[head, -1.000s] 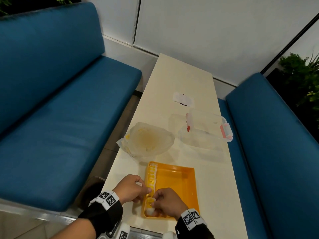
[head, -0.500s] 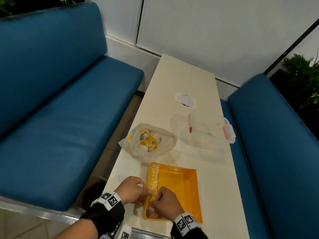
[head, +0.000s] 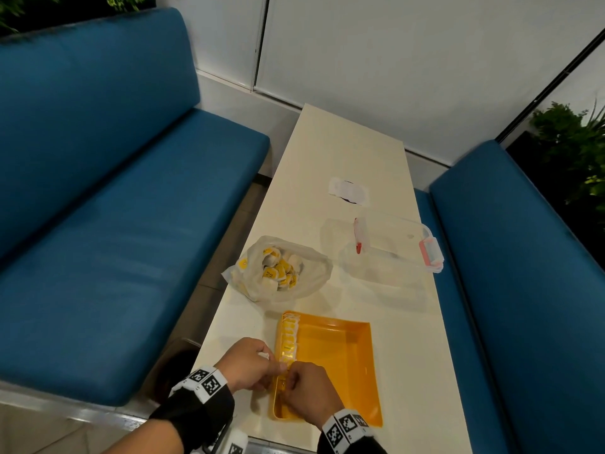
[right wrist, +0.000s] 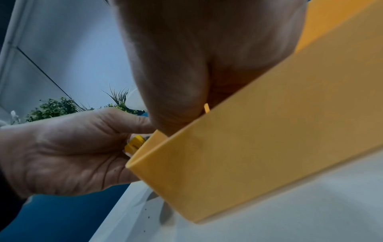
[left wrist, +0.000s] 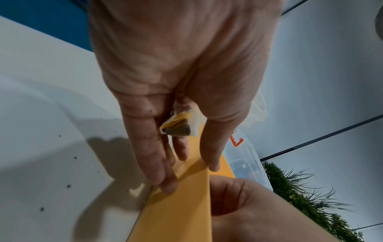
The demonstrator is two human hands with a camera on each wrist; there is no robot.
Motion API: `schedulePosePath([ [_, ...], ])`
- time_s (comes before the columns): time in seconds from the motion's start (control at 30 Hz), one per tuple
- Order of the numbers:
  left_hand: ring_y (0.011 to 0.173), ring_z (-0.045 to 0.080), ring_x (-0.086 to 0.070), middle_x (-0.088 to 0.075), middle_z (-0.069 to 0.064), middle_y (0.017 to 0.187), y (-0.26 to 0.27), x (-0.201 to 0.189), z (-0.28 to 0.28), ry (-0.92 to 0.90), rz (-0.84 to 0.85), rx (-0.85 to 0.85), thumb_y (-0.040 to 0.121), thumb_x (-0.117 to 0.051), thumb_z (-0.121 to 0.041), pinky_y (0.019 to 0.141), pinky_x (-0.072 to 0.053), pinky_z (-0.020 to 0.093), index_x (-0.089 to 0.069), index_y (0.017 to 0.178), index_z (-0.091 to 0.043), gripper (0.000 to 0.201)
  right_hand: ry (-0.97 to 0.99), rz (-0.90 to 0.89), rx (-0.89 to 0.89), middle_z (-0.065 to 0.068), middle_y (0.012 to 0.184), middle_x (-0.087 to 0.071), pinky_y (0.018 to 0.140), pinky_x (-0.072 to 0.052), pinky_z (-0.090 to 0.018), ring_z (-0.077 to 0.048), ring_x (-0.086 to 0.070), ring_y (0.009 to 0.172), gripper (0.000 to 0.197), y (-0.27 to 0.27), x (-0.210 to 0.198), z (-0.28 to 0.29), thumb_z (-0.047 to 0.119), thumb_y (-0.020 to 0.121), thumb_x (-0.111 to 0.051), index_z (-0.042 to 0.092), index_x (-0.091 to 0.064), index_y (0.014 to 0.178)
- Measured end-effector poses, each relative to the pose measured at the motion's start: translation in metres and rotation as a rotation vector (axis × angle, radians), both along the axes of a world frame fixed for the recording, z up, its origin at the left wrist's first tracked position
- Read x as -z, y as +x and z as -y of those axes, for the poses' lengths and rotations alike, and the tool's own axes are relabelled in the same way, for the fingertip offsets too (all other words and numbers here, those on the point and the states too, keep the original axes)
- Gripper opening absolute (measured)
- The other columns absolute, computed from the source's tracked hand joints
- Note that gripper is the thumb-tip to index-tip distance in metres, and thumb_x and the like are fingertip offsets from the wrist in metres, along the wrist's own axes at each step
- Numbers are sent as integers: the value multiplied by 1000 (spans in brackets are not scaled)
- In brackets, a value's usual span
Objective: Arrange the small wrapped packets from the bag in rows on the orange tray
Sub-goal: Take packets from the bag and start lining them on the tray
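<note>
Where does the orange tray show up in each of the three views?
Head: tray at bottom centre on the table, both hands at its near left corner.
Left wrist: tray at bottom centre, its rim running up under the left hand.
Right wrist: tray fills the right half, its outer wall facing the camera.
Shared landmark: the packet held by the left hand beside the tray's left wall.

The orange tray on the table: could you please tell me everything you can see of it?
The orange tray is a shallow rectangular box with upright walls that looks like smooth plastic. It sits flat near the table's close end. One row of packets lines its left wall; the rest of its floor is bare. The left hand touches that wall's rim, holding a packet, and the right hand reaches inside.
</note>
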State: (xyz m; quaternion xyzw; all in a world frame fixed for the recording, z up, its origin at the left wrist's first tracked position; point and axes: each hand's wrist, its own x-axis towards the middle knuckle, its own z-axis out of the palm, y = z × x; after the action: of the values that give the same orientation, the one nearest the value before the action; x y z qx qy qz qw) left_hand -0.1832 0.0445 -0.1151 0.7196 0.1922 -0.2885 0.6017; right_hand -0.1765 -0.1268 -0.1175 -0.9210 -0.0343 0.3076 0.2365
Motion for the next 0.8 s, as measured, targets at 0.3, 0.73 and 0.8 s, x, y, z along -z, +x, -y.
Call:
schedulePosePath([
  [0.3,72,23,-73,-75,13,80,-1,-12,-6,-100,-83,-43,92,-67,-52,81,-62,41,-69,102,-4,49,-5,76,-62,9,76,-65,69,-53,-25,-9,-62,77,7,3,-9,7,20,76,-65,25,-63,72],
  [0.73,90,35,-71,-68,25,104,1,-30,-13,-714,-134,-399,105,-42,-16,78,-55,41,-64,124,7,38,307,372,-265,16,100,-49,76,-52,-27,-5,-57,87,33,6,-52,-26,31,77,-65,36,-59,109],
  [0.8,96,36,-70,-67,28,110,2,-29,-11,-728,-126,-411,108,-40,-22,83,-53,44,-65,127,3,40,314,381,-247,20,104,-46,78,-54,-25,-3,-60,90,36,6,-50,-29,33,78,-65,38,-58,113],
])
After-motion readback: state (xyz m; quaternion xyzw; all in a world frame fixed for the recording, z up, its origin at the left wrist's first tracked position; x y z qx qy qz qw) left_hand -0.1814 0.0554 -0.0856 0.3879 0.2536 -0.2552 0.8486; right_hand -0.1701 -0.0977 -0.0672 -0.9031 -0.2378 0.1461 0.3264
